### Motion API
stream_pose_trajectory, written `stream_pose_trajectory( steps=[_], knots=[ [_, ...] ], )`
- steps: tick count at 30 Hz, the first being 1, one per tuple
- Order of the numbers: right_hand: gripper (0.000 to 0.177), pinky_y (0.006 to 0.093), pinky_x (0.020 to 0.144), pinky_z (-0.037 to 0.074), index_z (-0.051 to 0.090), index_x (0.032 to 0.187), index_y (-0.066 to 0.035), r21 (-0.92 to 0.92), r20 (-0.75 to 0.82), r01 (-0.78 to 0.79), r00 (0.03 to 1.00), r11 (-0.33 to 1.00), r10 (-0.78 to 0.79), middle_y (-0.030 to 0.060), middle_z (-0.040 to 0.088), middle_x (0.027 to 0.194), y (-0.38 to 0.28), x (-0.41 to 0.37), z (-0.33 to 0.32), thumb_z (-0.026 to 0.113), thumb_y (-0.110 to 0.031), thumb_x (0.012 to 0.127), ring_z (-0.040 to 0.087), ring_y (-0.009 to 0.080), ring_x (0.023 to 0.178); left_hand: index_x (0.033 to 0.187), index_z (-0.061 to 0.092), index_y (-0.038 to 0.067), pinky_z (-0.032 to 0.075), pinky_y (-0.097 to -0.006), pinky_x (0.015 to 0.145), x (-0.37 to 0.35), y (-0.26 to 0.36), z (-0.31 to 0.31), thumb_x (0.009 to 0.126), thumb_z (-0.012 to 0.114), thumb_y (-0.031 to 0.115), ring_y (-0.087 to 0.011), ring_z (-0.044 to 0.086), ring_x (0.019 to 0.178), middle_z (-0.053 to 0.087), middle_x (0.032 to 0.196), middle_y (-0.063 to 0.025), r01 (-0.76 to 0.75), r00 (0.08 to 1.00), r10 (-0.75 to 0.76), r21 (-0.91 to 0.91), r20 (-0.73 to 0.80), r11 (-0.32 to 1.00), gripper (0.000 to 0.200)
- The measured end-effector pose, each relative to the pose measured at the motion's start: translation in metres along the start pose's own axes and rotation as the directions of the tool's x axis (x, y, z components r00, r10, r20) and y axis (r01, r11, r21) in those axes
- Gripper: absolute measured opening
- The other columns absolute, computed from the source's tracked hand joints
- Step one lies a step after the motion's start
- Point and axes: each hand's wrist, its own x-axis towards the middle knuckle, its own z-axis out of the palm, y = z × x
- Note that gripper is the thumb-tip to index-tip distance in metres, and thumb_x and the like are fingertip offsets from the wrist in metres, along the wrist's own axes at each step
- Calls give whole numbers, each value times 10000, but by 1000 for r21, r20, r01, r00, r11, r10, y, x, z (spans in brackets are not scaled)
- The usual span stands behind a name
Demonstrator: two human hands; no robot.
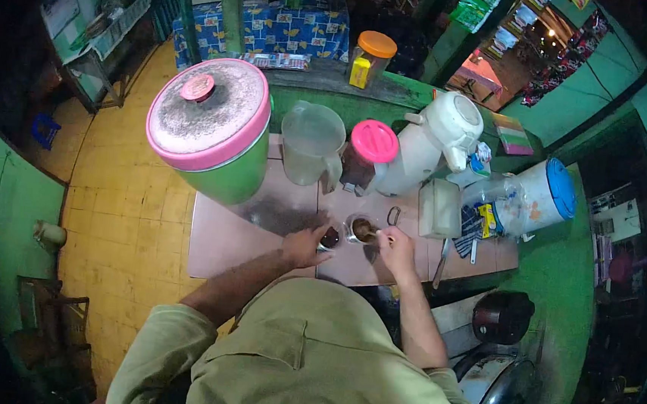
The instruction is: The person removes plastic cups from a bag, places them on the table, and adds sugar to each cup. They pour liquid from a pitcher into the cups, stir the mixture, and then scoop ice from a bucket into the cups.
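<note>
My left hand (305, 247) curls around a small glass (330, 238) with dark contents, near the table's front edge. Just to its right stands a metal cup (350, 234) holding something brown. Over that cup's right rim, my right hand (396, 251) pinches what looks like a thin spoon (374, 234) dipping into the brown contents; most of its handle is hidden by the fingers. A small dark ring-shaped handle (393, 215) lies behind my right hand.
Along the back of the pink tiled table (218, 239) stand a large green-and-pink cooler (221, 148), a clear pitcher (309, 144), a pink-lidded jar (373, 145) and a white thermos (439, 139). To the right are a pale container (440, 209), a knife (441, 266) and a blue-lidded water jug (536, 200).
</note>
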Motion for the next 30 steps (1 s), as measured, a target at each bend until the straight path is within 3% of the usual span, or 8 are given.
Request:
stream_pose_trajectory(
  steps=[6, 8, 9, 16, 20, 21, 24, 30],
  knots=[
    [180, 416, 676, 519, 678, 894, -16, 140, -11, 55, 998, 989, -54, 201, 688, 818, -67, -15, -22, 626, -187, 901, 689, 341, 763, 1426, 474, 347, 529, -532, 878, -28, 7, -19, 856, 636, 336, -448, 625, 1066, 339, 1476, -302, -156, 987, 139, 235, 86, 959, 593],
    [208, 435, 676, 519, 673, 898, -9, 124, 162, 56, 984, 991, -76, 210, 682, 806, -75, -11, 6, 613, -208, 904, 682, 365, 757, 1440, 460, 360, 448, -561, 996, -27, -4, -7, 864, 612, 345, -458, 447, 1313, 253, 1527, -314, -260, 956, 294, 437, -11, 861, 596],
    [223, 450, 680, 520, 676, 903, -13, 13, 163, 132, 978, 991, -132, 216, 675, 784, -63, -4, 26, 604, -224, 902, 672, 389, 740, 1479, 398, 367, 349, -573, 1082, -26, -6, -9, 879, 585, 335, -454, 244, 1439, 152, 1568, -311, -259, 966, 239, 400, 98, 879, 629],
    [291, 430, 685, 520, 668, 833, -9, 137, 192, -153, 973, 979, 126, 198, 679, 759, -43, 7, 79, 582, -272, 922, 676, 348, 719, 1495, 370, 351, 309, -573, 1108, -39, 25, -45, 960, 539, 365, -456, 286, 1418, 124, 1575, -304, -228, 962, 121, 480, 244, 847, 561],
    [312, 399, 662, 518, 670, 803, -3, -158, 150, 77, 987, 984, -53, 151, 695, 732, -28, 10, 91, 572, -268, 934, 687, 271, 693, 1510, 330, 377, 339, -566, 1091, -32, 26, -45, 945, 570, 329, -445, 284, 1424, 71, 1586, -304, -198, 944, 35, 477, 329, 856, 616],
    [266, 483, 720, 520, 688, 796, -5, -23, 194, -68, 978, 997, 72, 226, 668, 777, -27, 12, 95, 589, -232, 892, 666, 406, 754, 1510, 330, 377, 339, -566, 1091, -30, 24, -45, 945, 570, 329, -445, 284, 1424, 71, 1586, -304, -211, 940, 39, 486, 340, 848, 616],
    [271, 508, 728, 512, 688, 795, -5, -6, -54, -78, 995, 997, 78, 234, 662, 781, -54, 12, 82, 596, -243, 887, 654, 427, 756, 1510, 324, 386, 366, -565, 1074, -27, 24, -46, 941, 565, 325, -442, 318, 1413, 46, 1586, -311, -224, 924, 48, 435, 380, 872, 621],
    [286, 481, 699, 511, 669, 800, -1, -144, 156, -45, 986, 989, 68, 232, 659, 780, -40, 14, 87, 560, -245, 901, 653, 421, 760, 1512, 317, 387, 414, -547, 1052, -21, 41, -53, 939, 546, 292, -432, 435, 1324, 225, 1562, -199, -83, 879, -93, 344, 467, 935, 624]
  ],
)
